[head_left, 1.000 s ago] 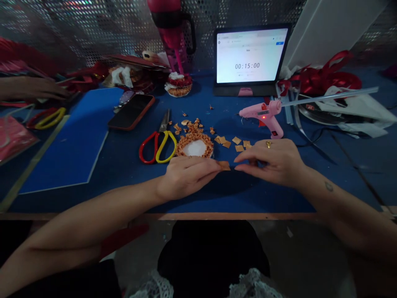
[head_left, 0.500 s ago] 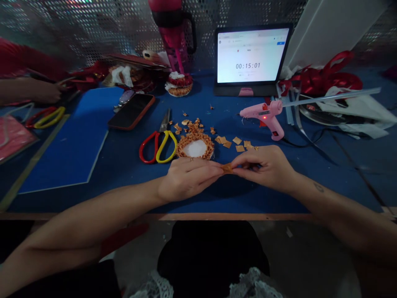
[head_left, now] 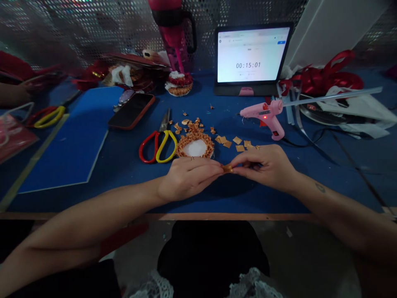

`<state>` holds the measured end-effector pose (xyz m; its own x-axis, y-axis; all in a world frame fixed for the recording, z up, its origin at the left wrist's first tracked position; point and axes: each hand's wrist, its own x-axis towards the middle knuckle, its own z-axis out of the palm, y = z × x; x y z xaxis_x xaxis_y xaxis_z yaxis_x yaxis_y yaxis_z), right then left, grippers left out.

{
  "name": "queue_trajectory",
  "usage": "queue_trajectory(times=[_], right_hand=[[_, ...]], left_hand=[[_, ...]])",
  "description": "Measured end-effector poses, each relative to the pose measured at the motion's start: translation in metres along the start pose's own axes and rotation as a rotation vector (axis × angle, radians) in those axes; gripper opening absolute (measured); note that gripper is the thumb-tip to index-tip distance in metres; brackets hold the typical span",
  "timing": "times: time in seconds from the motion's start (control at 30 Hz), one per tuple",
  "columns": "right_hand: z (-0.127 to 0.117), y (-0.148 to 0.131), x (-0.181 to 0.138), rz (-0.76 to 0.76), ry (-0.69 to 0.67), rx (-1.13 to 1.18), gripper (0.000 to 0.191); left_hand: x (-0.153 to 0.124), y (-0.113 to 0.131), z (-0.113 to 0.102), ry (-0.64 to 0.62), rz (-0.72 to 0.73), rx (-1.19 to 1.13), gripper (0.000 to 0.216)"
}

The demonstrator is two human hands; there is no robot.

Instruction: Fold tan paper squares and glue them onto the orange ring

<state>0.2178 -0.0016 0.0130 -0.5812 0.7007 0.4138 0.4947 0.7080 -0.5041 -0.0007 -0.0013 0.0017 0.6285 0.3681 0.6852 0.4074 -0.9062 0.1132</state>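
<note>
Over the near part of the blue table (head_left: 130, 198), your left hand (head_left: 189, 177) and your right hand (head_left: 267, 167) are pinching a small golden-brown piece (head_left: 228, 168) between them, fingertips pressing tight on its opposite ends. It is showing to the near right of a round ornament (head_left: 196, 147) with a curled brown border. Loose tan squares (head_left: 227, 144) are lying just beyond your right hand, a pink glue gun (head_left: 269, 114) is resting farther back, and scissors (head_left: 163, 129) are lying left of the ornament.
</note>
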Motion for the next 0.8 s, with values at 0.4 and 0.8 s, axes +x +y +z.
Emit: queue_trajectory(times=[0.4,0.8], right_hand=[[0.0009,-0.0005,-0.0019,0.021,-0.023,-0.036,0.010],[0.0066,0.0006,-0.0047,-0.033,-0.066,-0.113,0.009]], left_hand=[[0.0009,-0.0009,0.0020,0.011,0.000,-0.027,0.004],[-0.0026,-0.0020,0.0062,-0.015,0.025,-0.070,0.011]])
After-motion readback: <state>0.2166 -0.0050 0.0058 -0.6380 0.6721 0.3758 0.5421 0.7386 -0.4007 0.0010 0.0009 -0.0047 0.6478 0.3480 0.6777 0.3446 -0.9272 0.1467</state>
